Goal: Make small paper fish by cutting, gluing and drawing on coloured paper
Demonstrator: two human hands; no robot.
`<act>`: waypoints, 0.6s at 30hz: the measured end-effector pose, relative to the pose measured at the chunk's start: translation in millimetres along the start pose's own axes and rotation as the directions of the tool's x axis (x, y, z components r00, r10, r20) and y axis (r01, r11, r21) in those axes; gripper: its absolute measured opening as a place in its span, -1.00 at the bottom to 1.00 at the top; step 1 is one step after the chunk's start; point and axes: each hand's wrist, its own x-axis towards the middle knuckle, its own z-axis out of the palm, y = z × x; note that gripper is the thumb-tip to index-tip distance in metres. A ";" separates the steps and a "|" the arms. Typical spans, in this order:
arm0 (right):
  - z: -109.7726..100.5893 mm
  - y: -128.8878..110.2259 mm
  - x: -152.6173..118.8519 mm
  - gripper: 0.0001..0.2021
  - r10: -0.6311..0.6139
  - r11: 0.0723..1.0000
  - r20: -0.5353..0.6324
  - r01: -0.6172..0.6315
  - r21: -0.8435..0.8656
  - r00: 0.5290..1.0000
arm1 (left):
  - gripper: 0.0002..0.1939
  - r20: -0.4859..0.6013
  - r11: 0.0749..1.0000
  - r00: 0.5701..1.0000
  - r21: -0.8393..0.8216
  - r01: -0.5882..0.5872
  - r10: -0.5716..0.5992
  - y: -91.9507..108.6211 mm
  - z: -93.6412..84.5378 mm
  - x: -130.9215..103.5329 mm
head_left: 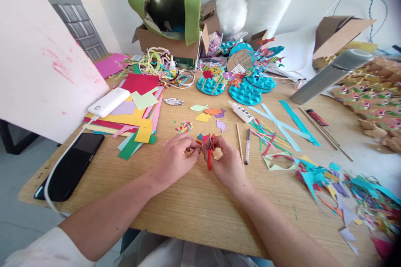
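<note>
My left hand (180,155) pinches some small pieces of coloured paper (200,137), blue, yellow and red, between thumb and fingers. Close against it, my right hand (226,162) grips a pair of small scissors (209,155) with red handles, their blades up by the paper. Just beyond the hands is a little pile of tiny paper bits (184,127) in several colours. Cut-out paper fish lie behind that: a yellow fish (203,117), an orange fish (214,112), a pale green fish (198,108) and a lilac fish (221,125).
A glue bottle (242,112), a pen (247,147) and a wooden stick (239,146) lie beyond my right hand. Paper scraps (332,179) spread at the right. On the left are stacked coloured sheets (140,81), a white power bank (109,102) and a phone (73,167).
</note>
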 end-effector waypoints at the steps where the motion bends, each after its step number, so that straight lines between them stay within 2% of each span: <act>1: 0.0 -0.2 -0.1 -0.94 0.006 1.000 0.005 -0.006 0.000 1.000 | -0.87 -0.004 1.000 1.000 -0.002 0.006 -0.006 0.2 0.0 0.4; 12: -1.6 -0.6 0.5 -0.94 0.071 0.997 0.008 -0.071 0.021 0.997 | -0.88 -0.006 0.995 0.997 -0.066 0.079 -0.080 0.0 0.0 3.8; 18: -0.9 -0.1 0.2 -0.93 0.070 0.997 0.005 -0.070 0.045 0.998 | -0.91 -0.004 0.998 0.999 -0.054 0.044 -0.044 0.5 -1.1 3.0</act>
